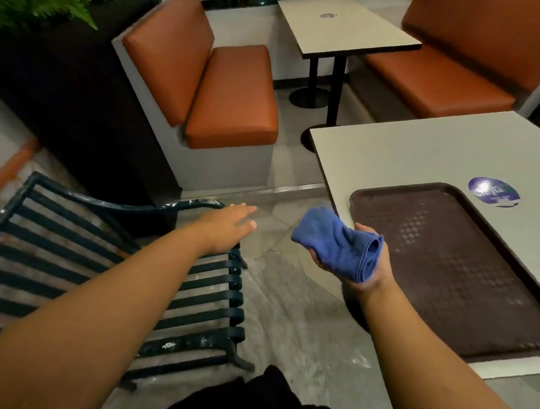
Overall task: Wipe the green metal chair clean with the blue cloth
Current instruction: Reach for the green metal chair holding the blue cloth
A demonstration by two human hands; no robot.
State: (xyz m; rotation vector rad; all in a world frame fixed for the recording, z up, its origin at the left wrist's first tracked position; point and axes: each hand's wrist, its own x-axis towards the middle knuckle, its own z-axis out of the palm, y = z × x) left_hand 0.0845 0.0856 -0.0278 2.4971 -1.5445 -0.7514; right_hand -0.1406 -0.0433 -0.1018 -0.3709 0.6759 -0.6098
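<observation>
Two things matter here: the blue cloth (pixel 338 244) and the green metal chair (pixel 109 268).
Cloth, where: you have it in your right hand (pixel 357 265), up in the air between the chair and the near table (pixel 421 149), just beside the table's corner.
Cloth, handling: soft and light, I judge; it is bunched into a loose roll and will flop open if you slacken. Keep a fold in the palm so a flat face meets the metal.
Cloth, direction: the roll's long axis runs from your palm up and left, its free end toward the chair.
Right grip: fingers curled round the cloth from below.
Left hand (pixel 230 225): fingers straight and spread, holding nothing, over the chair's front right corner near the curved armrest (pixel 181 204); whether it touches the metal I cannot tell.
Chair, where: on the floor at your left, well apart from the orange bench (pixel 230 99).
Chair, handling: stiff and probably heavy; flaked paint on the rail may snag the cloth. Steady it by the armrest.
Chair, direction: slats run left to right, so wipe along them.
Also there: a brown tray (pixel 447 260) on the near table.
</observation>
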